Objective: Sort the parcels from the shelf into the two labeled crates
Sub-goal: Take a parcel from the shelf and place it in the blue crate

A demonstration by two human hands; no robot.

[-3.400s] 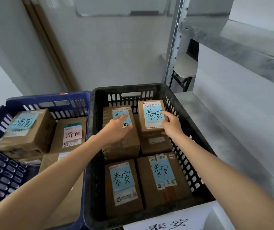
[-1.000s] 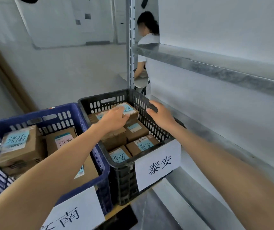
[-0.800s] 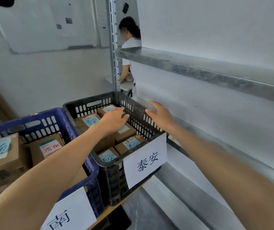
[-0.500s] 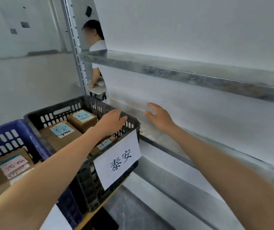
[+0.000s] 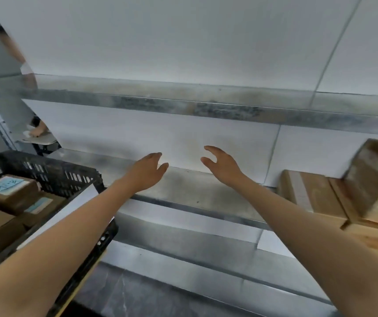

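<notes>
Both my hands hover over the metal shelf point(image 5: 190, 186), holding nothing. My left hand point(image 5: 148, 171) has relaxed fingers pointing at the back wall. My right hand point(image 5: 222, 164) is beside it, fingers loosely spread. Brown cardboard parcels point(image 5: 316, 193) are stacked on the shelf at the right edge, a tilted one point(image 5: 375, 172) on top. The black crate point(image 5: 46, 170) stands at the left with several brown parcels point(image 5: 9, 186) bearing blue labels inside. The blue crate is out of view.
An upper metal shelf point(image 5: 183, 104) runs across above my hands. A white wall closes the back. Another person's arm point(image 5: 16, 53) and a small table point(image 5: 39, 139) show at the far left behind the shelf post.
My view has swung right, away from the crates. Both hands left the black crate and moved right over the bare shelf. The stacked parcels came into view at the right.
</notes>
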